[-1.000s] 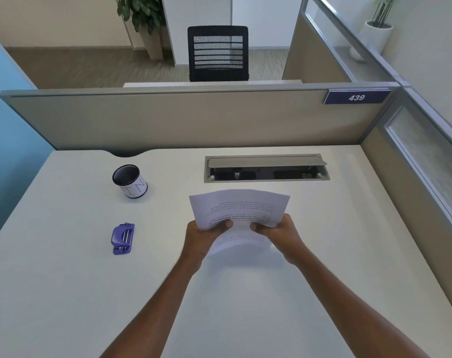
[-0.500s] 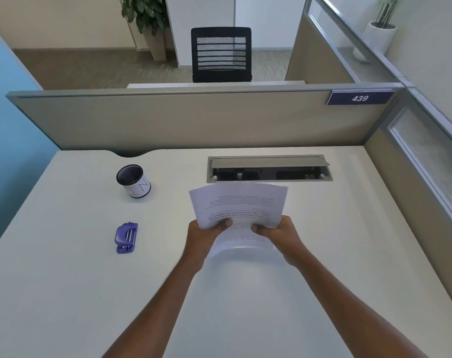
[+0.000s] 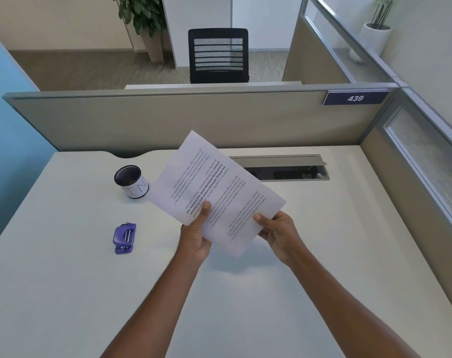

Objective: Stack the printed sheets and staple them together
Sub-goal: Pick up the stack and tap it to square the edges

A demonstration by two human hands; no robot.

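left hand and right hand pinch the white printed paper sheets, tilted above the white table. i judge stacking nearly done. the small purple plastic stapler lies untouched, so stapling remains.

— Where is the camera?
— On the person's head, above the near edge of the white desk, facing forward and tilted down.
— How near?
— Near. Both forearms enter from the bottom edge, and the left hand and right hand meet mid-frame, pinching the printed sheets.
— How far does it reach?
— It's a wide angle, reaching over the beige partition and the 439 plate to a black mesh chair and a potted plant at the top.
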